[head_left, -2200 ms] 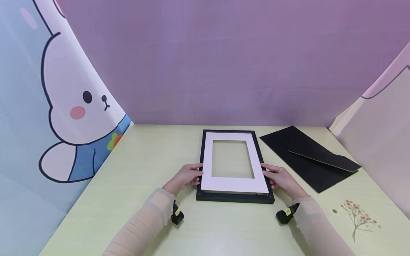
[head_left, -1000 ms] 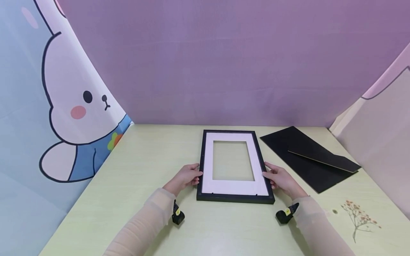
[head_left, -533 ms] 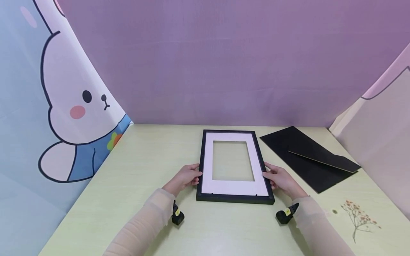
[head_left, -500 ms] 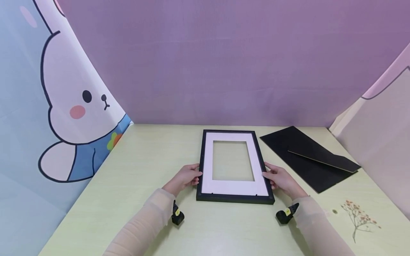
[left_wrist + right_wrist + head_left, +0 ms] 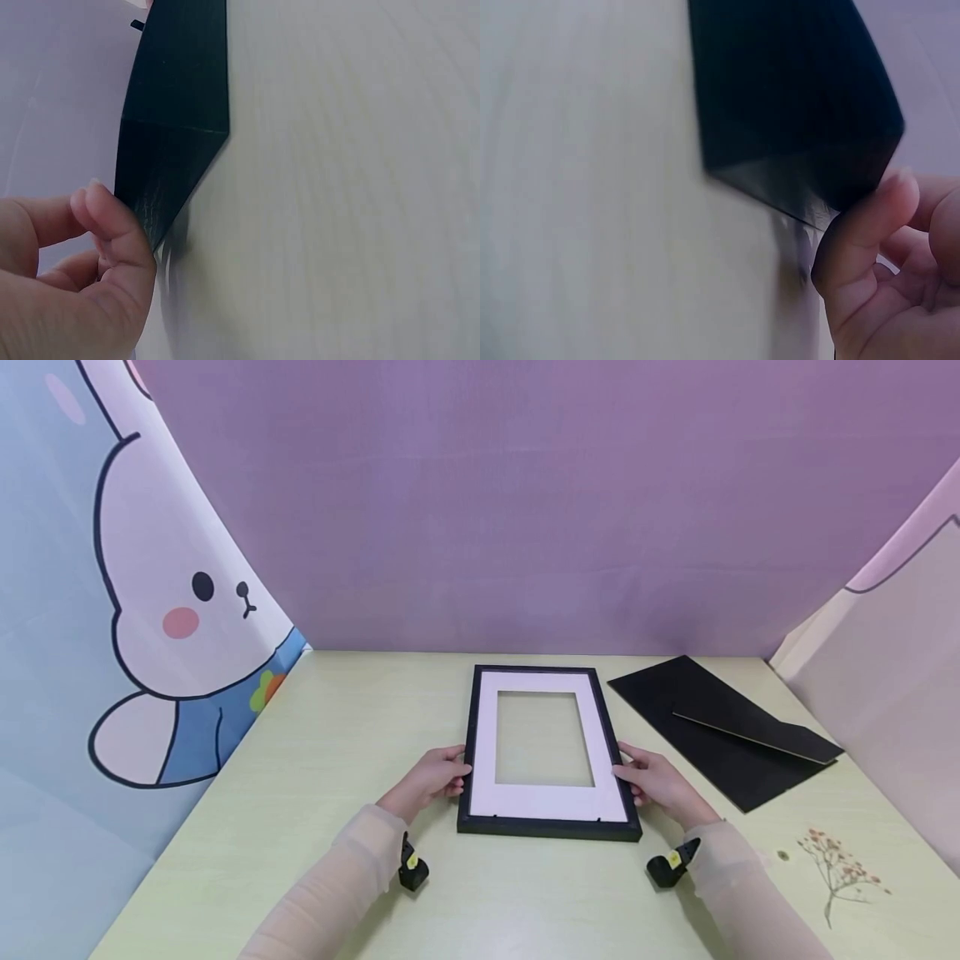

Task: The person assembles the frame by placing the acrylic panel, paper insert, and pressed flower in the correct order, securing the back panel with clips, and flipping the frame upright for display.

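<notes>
A black picture frame (image 5: 550, 829) lies in the middle of the table, with a white mat board (image 5: 543, 802) inside it. The mat's rectangular opening shows the pale surface below. My left hand (image 5: 427, 782) grips the frame's left side, thumb on top. At the opposite side my right hand (image 5: 662, 785) holds it the same way. Both wrist views show the black frame edge (image 5: 176, 71) against the curled fingers, with a shadow on the table under it. Two small dark tabs (image 5: 599, 819) stick out at the mat's near edge.
Two black boards (image 5: 712, 752), one over the other, lie at the back right of the pale table (image 5: 360, 718). A sprig print (image 5: 838, 868) shows near the right front. A purple cloth wall (image 5: 555, 527) stands behind, with a rabbit-printed cloth (image 5: 180, 585) at the left.
Inside the frame, the mat has slid toward me; the gap at its near end is gone and the tabs show. Frame and hands have shifted very slightly nearer. Both hands kept their hold.
</notes>
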Tool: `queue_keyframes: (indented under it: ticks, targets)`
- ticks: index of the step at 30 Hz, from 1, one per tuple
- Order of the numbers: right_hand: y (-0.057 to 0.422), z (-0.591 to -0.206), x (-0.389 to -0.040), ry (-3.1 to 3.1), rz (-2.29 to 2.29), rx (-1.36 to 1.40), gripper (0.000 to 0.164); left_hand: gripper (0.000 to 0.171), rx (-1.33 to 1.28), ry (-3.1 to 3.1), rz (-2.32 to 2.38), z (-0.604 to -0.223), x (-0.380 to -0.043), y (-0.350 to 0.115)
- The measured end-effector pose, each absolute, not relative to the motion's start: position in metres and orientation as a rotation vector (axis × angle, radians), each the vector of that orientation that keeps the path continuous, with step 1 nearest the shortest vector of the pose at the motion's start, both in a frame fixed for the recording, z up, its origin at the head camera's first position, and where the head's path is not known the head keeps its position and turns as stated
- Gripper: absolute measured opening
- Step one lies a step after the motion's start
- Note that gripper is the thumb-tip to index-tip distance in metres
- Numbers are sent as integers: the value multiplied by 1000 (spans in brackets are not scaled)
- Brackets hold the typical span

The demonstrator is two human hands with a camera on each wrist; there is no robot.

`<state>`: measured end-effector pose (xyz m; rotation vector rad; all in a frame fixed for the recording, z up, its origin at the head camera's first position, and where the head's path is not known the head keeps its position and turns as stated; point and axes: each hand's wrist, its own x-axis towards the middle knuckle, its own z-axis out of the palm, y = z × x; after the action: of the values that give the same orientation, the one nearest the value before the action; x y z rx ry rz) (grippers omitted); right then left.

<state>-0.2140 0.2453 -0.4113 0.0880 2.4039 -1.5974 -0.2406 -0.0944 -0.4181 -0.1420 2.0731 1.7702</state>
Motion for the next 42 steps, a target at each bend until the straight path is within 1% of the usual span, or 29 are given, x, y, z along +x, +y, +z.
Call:
queue_keyframes:
  ticks: [10,15,42]
  targets:
    - [243,-408,-210,2417,-1580,78,62,55,-104,2086,1760,-420,-239,-97]
    - [243,-408,-209,2411,-1585,59,62,53,-138,2090,1758,-417,-234,-97]
    - [240,-409,-202,2371,-1607,80,62,54,-94,2078,1782,-417,-223,-100]
